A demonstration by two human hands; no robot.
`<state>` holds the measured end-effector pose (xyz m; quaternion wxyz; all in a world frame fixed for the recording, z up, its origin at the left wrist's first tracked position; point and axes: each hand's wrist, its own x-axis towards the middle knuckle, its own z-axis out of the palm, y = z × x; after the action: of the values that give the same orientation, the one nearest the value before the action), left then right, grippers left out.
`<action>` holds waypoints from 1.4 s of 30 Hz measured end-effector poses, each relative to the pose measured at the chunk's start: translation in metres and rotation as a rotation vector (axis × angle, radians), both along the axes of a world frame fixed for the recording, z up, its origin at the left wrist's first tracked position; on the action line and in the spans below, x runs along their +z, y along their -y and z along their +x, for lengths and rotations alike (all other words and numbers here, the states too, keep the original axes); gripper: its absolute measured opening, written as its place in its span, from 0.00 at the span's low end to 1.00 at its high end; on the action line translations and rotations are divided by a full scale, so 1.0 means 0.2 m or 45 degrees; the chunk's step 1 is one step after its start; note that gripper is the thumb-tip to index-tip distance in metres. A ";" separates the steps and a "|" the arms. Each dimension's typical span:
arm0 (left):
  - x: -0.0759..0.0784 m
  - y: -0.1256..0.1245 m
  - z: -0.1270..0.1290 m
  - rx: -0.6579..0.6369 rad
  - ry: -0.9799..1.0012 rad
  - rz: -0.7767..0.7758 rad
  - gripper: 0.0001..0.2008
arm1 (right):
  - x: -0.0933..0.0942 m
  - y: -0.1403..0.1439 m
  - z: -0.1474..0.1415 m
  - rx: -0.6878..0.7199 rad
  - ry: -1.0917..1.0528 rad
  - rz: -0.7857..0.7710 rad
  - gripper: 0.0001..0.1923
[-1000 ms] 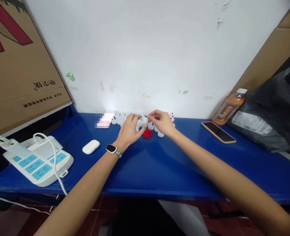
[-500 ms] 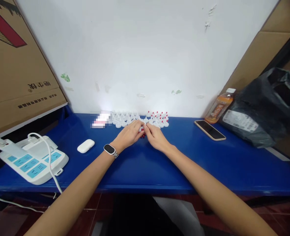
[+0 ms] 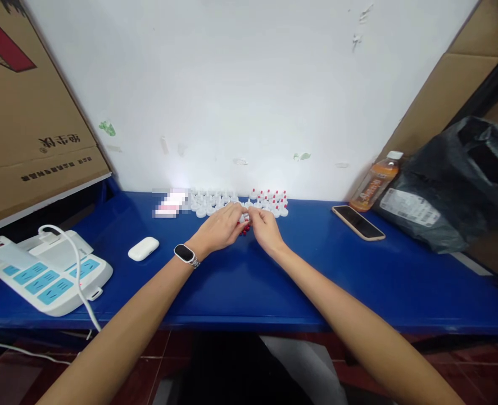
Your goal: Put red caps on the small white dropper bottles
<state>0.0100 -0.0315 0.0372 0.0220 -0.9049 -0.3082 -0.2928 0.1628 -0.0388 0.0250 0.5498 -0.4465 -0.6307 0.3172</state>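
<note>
My left hand (image 3: 220,228), with a watch at its wrist, is closed around a white nozzle cap (image 3: 244,216) that shows between its fingers. From the other side my right hand (image 3: 266,229) pinches at the same cap; its fingertips hide what they grip there. Small red tips (image 3: 245,229) lie on the table just below the hands. Behind the left hand stand several plain white nozzle caps (image 3: 201,211) in rows. Behind the right hand, several white caps with red tips (image 3: 283,209) stand in a group. The hands partly cover both groups.
On the blue table (image 3: 232,292) lie a white earphone case (image 3: 143,248) and a power strip (image 3: 49,281) with a cable. To the right are a phone (image 3: 357,222), a drink bottle (image 3: 375,183) and a dark plastic bag (image 3: 438,191). A white wall (image 3: 240,84) rises behind.
Both hands stay together at nearly the same spot. Between them more of the white cap shows now, where a red part was visible before. The view has shifted slightly.
</note>
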 end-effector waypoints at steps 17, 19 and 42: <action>-0.04 -0.09 -0.15 0.211 0.405 -0.568 0.18 | 0.01 -0.04 0.23 0.000 1.257 0.225 0.09; -0.04 -0.09 -0.14 0.212 0.368 -0.557 0.17 | 0.02 -0.03 0.23 0.048 1.290 0.219 0.08; -0.04 -0.09 -0.14 0.251 0.326 -0.267 0.21 | 0.12 -0.31 0.17 0.079 0.646 0.098 0.07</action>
<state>-0.0189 -0.0141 0.0283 -0.0830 -0.8230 -0.4245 -0.3682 0.1973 0.0225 0.0489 0.3807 -0.4709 -0.7734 0.1876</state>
